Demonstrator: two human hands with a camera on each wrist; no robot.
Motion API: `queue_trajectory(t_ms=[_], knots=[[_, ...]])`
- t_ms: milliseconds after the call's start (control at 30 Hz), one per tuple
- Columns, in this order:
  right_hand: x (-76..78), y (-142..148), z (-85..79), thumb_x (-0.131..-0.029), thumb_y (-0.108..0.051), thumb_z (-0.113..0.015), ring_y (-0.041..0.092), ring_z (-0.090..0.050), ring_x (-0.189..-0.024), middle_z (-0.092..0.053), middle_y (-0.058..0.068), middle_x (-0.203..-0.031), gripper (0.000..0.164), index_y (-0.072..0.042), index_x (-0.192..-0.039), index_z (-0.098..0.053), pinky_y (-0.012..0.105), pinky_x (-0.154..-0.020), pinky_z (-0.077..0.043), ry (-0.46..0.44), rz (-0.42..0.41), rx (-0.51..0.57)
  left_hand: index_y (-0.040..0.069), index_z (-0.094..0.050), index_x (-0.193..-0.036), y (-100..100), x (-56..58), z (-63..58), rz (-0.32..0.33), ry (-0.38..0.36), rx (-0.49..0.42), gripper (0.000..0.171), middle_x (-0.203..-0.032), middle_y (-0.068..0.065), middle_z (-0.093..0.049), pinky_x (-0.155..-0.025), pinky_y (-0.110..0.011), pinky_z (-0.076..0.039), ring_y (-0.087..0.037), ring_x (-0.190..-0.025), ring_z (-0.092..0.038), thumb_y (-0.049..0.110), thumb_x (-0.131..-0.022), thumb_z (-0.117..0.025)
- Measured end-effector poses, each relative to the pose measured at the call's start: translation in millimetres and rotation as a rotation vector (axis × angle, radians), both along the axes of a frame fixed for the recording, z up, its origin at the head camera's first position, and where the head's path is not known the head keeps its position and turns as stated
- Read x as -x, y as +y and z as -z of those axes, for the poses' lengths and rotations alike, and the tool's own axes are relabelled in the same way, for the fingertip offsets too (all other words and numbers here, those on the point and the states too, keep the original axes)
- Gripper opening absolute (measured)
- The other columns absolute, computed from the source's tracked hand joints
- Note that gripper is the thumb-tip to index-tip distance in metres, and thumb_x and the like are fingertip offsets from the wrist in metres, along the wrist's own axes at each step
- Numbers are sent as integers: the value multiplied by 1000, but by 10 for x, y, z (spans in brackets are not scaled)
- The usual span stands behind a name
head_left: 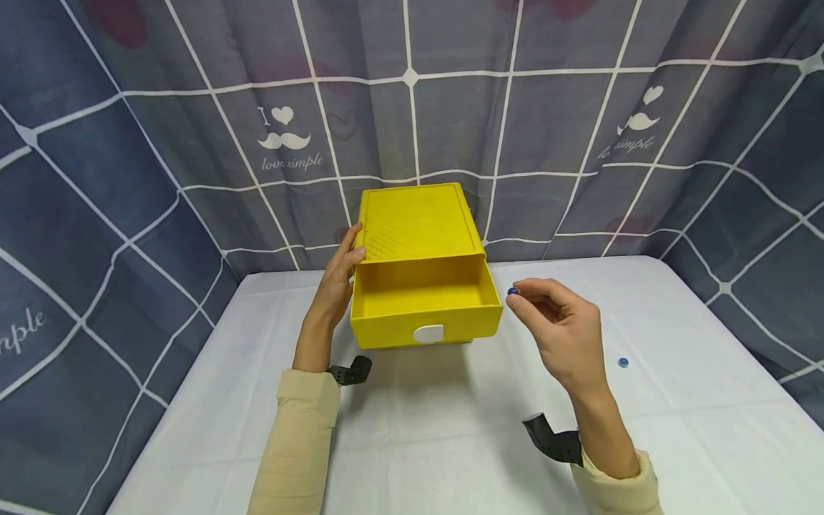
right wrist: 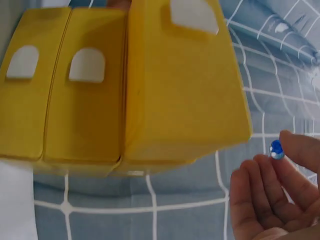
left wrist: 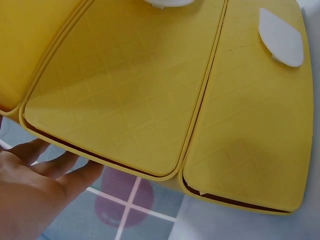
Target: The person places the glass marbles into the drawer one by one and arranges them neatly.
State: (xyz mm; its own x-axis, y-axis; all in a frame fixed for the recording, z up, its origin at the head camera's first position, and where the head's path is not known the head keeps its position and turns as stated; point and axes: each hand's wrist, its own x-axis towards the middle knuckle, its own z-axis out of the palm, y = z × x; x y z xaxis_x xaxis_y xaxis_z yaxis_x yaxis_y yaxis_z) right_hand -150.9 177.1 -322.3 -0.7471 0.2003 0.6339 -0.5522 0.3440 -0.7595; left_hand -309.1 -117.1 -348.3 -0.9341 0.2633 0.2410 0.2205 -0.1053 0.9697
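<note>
A yellow cabinet (head_left: 412, 222) with three stacked drawers and white pulls stands on the white table. Its top drawer (head_left: 393, 325) is pulled out, and the part of the inside that shows is bare. My left hand (head_left: 337, 275) rests against the cabinet's left side; in the left wrist view its fingers (left wrist: 75, 175) lie fairly straight along the side wall. Just right of the drawer's front corner, my right hand (head_left: 560, 329) pinches a small blue glass marble (right wrist: 276, 149) between thumb and forefinger. A second blue marble (head_left: 623, 363) lies on the table, right of that hand.
A grey curtain (head_left: 450, 121) with white grid lines hangs close behind the cabinet and along both sides. White cloth covers the table (head_left: 438, 443). Each wrist wears a black camera mount (head_left: 553, 440).
</note>
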Motion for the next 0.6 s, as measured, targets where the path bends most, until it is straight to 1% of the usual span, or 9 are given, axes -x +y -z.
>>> queue_trajectory(t_ms=[167, 300, 467, 600], knots=[[-34, -129, -20, -81, 13, -72, 13, -65, -83, -69, 11, -94, 18, 7, -98, -71, 20, -78, -52, 62, -54, 19, 27, -21, -159, -34, -6, 6, -4, -3, 4, 71, -163, 3, -9, -117, -46, -14, -16, -146, -15, 38, -95, -50], [-22, -226, -35, -81, 14, -71, 15, -65, -85, -67, 16, -95, 18, 8, -99, -71, 21, -81, -52, 100, -93, 34, 26, -22, -158, -36, -1, 1, -13, 6, -2, 71, -163, 3, -10, -116, -49, -14, -19, -146, -15, 38, -94, -50], [20, -303, -31, -83, 11, -72, 16, -63, -88, -66, 15, -94, 18, 7, -100, -72, 20, -82, -51, 137, -66, 32, 29, -22, -158, -2, 18, 4, -3, 0, 16, 70, -163, 5, -11, -115, -52, -14, -19, -147, -15, 41, -95, -49], [53, -336, 2, -82, 12, -72, 15, -62, -86, -64, 15, -95, 18, 8, -100, -71, 19, -79, -50, 133, -69, 46, 30, -22, -158, 1, 11, 9, -12, -2, 19, 70, -163, 5, -12, -115, -53, -16, -19, -147, -15, 42, -94, -49]])
